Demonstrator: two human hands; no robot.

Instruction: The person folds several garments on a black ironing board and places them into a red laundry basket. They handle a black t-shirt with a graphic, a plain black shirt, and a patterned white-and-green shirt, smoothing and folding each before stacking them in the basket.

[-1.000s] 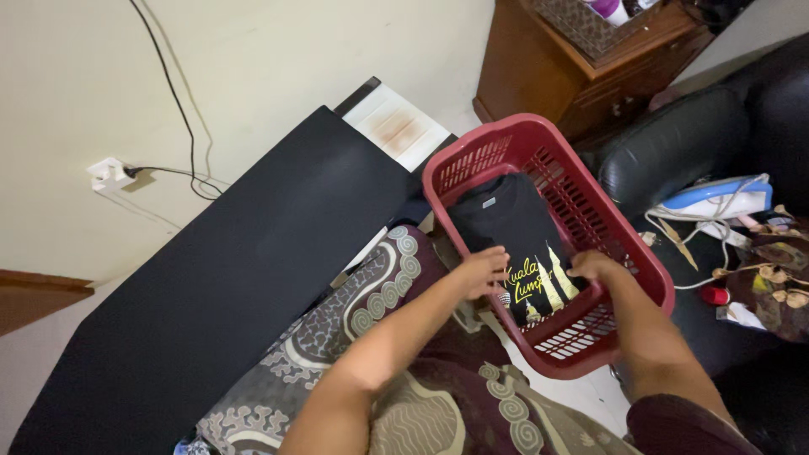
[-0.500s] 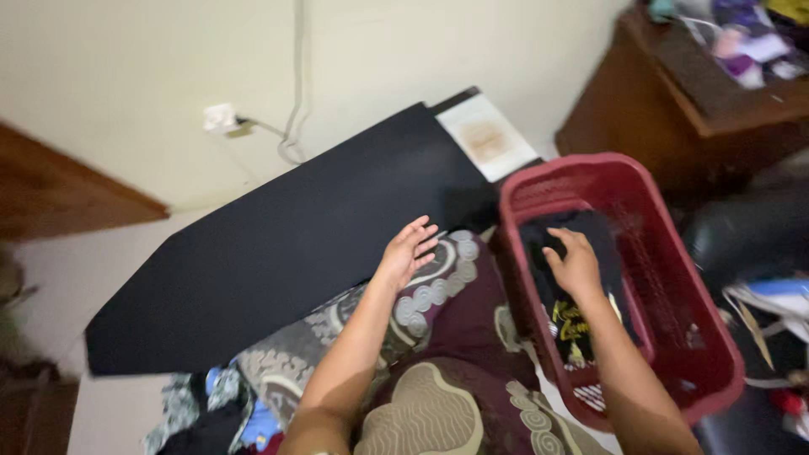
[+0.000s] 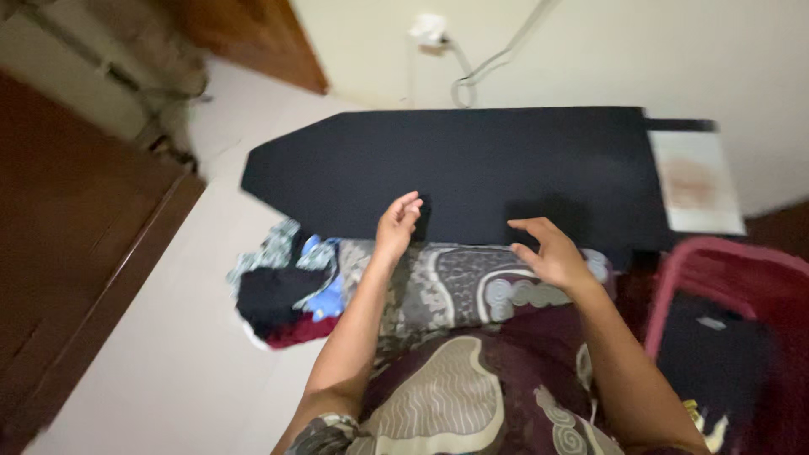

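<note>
A black ironing board (image 3: 472,173) lies low across the floor in front of me. My left hand (image 3: 398,224) hovers at its near edge, fingers loosely apart and holding nothing. My right hand (image 3: 548,253) is also open and bare, just off the board's near edge, over my patterned maroon and grey garment (image 3: 455,354). At the right stands a red laundry basket (image 3: 674,286) with a dark folded shirt (image 3: 712,354) inside.
A small pile of dark, blue and red clothes (image 3: 282,291) lies on the pale floor at the left. A white pad (image 3: 695,181) sits at the board's right end. A wall socket with cables (image 3: 434,34) is behind the board. A brown wooden door (image 3: 76,211) stands at the left.
My view has swung left from the basket toward the ironing board. My right hand has come out of the basket, off the shirt, and both hands now hang open at the board's near edge.
</note>
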